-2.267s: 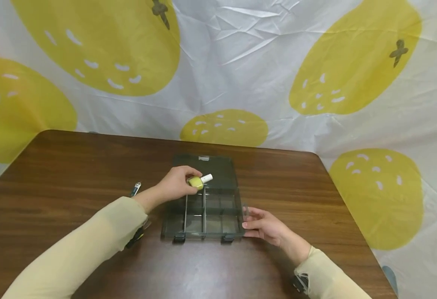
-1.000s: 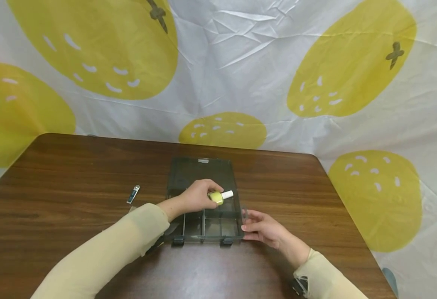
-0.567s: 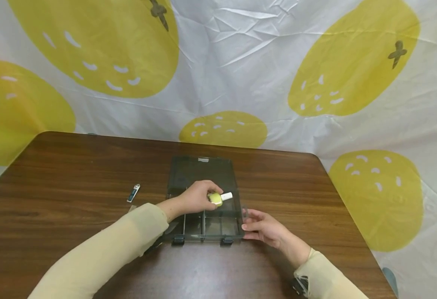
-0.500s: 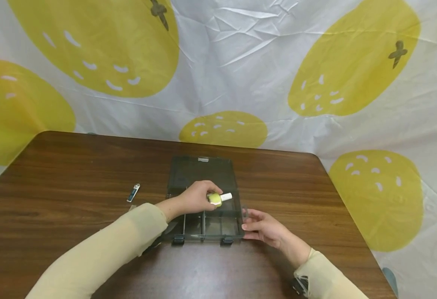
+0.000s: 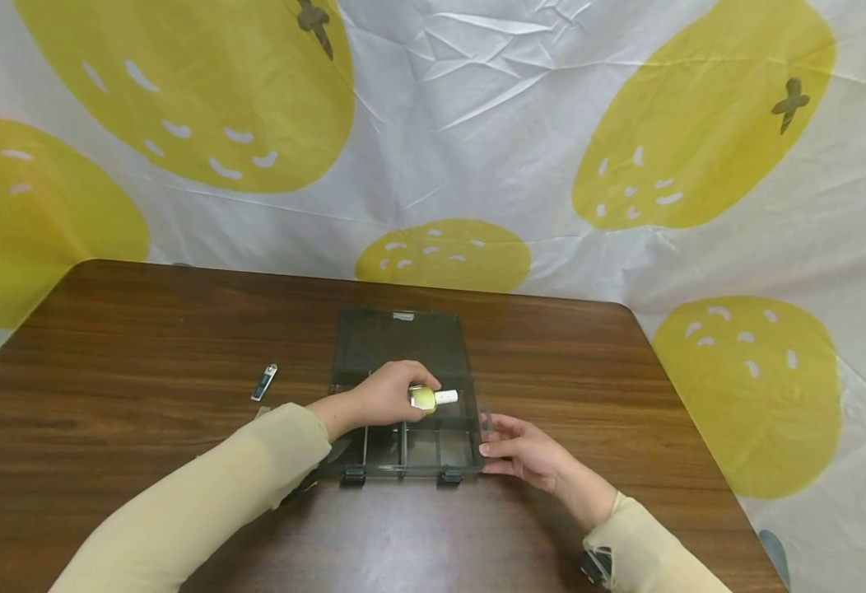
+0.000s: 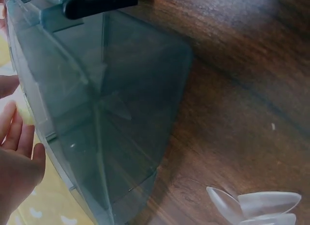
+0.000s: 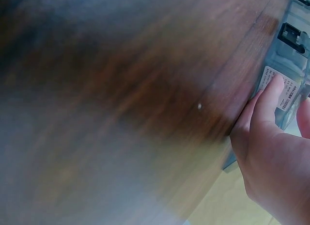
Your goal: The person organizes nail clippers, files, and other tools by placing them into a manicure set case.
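In the head view, my left hand [image 5: 388, 395] pinches a nail polish bottle [image 5: 424, 399] with yellow-green polish and a white cap. It holds the bottle sideways above the right-hand compartments of a smoky clear organizer box [image 5: 423, 471], whose lid [image 5: 403, 342] lies folded back. My right hand [image 5: 525, 451] holds the right side of the box. In the right wrist view, one of its fingers rests on the barcode label [image 7: 289, 91] on the side wall. The left hand covers part of the compartments.
A nail clipper [image 5: 264, 382] lies on the brown wooden table [image 5: 144, 354], left of the box. Clear false nail tips [image 6: 269, 205] lie on the table in the left wrist view, mostly hidden by my left arm in the head view. A lemon-print curtain [image 5: 433, 165] hangs behind.
My left hand has carried the nail polish bottle rightward and nearer to me across the box, then lowered it slightly, turning it more level. My right hand has stayed on the box side.
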Tool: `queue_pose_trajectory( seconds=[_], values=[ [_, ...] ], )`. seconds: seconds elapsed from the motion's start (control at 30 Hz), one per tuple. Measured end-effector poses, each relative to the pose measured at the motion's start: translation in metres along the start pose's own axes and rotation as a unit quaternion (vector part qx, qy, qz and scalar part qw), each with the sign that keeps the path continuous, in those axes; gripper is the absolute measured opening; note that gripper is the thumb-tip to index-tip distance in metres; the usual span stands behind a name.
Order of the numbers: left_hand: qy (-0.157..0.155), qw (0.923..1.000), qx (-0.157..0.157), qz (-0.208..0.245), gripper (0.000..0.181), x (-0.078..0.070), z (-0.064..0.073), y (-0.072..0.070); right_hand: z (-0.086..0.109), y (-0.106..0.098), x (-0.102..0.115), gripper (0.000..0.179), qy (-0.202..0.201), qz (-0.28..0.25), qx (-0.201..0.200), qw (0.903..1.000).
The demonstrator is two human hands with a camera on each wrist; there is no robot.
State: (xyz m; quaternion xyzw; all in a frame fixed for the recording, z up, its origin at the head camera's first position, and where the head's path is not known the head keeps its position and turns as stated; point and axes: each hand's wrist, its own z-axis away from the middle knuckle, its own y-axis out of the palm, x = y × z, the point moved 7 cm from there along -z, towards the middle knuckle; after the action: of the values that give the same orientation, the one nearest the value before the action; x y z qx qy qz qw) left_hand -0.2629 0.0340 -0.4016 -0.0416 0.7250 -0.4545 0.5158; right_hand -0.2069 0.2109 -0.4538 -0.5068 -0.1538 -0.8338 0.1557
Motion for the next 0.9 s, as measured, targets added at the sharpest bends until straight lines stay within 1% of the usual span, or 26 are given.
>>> queue_pose_trajectory(
  seconds=[0.13,0.27,0.33,0.43,0.53,0.67,0.77,0.9],
  values=[
    [-0.001,1.0000,0.001,-0.006,0.037,-0.001,0.001,-0.002,0.000,0.001,0.000,0.057,-0.003,-0.001,0.002,1.0000],
    [-0.008,0.9999,-0.006,0.000,0.038,0.000,0.002,-0.008,0.000,0.001,0.000,0.060,-0.004,0.002,0.002,1.0000],
    [-0.016,0.9997,-0.014,0.008,0.038,0.002,0.003,-0.013,0.000,0.000,0.000,0.063,-0.002,0.004,-0.002,1.0000],
    [-0.027,0.9985,-0.035,0.032,0.038,0.008,0.009,-0.027,0.000,0.000,0.000,0.066,0.000,0.011,-0.004,0.9999],
    [-0.042,0.9954,-0.057,0.064,0.038,0.017,0.016,-0.044,0.000,0.001,0.000,0.068,0.001,0.014,-0.006,0.9999],
    [-0.069,0.9891,-0.082,0.102,0.039,0.035,0.028,-0.063,0.001,0.001,0.001,0.067,0.004,0.015,-0.006,0.9999],
    [-0.085,0.9836,-0.106,0.119,0.038,0.048,0.038,-0.075,0.001,0.001,0.000,0.067,0.008,0.014,-0.008,0.9998],
    [-0.100,0.9781,-0.133,0.125,0.038,0.063,0.051,-0.088,0.001,-0.001,0.000,0.069,0.008,0.015,-0.010,0.9998]
  ],
)
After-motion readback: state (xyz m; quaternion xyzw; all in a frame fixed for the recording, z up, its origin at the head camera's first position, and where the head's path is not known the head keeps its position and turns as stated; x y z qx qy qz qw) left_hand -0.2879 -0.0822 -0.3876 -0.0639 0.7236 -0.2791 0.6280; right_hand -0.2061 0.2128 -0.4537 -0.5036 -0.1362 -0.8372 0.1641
